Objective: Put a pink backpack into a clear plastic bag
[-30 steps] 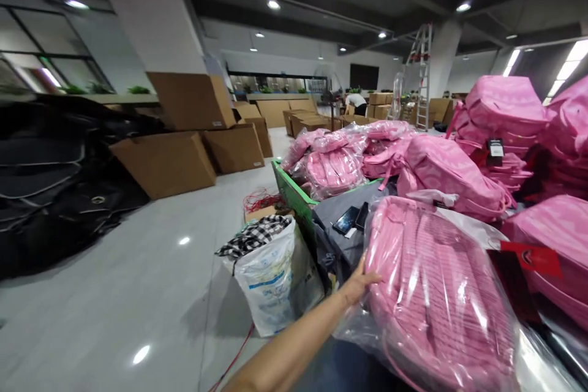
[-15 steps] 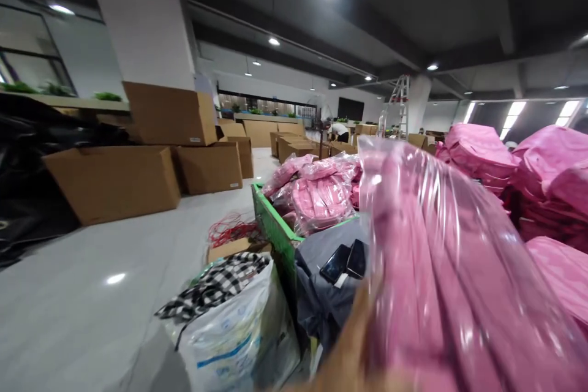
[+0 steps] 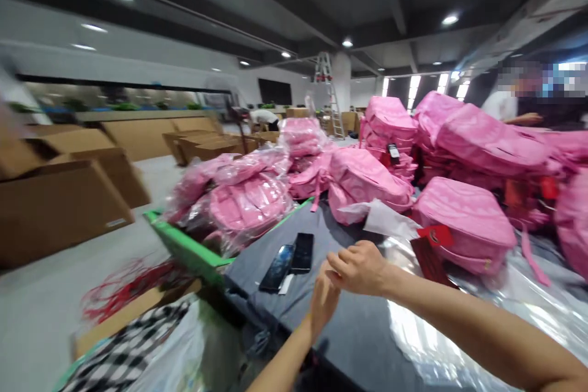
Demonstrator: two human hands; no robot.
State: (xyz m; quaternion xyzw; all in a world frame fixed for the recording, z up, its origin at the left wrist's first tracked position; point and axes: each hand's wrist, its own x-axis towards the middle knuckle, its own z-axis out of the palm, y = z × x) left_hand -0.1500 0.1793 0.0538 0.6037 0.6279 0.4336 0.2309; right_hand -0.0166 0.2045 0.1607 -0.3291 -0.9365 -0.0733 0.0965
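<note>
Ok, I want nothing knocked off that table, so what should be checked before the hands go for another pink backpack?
1. Left hand free: ok, holds nothing.
2. Right hand free: ok, holds nothing.
3. Two phones clear of the hands: not ok, they lie close by on the grey cloth.
4. Nearest pink backpack unbagged: ok, red tag showing.
5. Clear plastic lying flat: cannot tell.

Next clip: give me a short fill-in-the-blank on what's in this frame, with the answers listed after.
1. Two ____ lie side by side on the grey cloth.
2. The backpacks piled on the table are all ____.
3. The left hand and right hand hold ____.
4. The ladder stands at the ____ of the room.

Missing words: phones; pink; nothing; back
</note>
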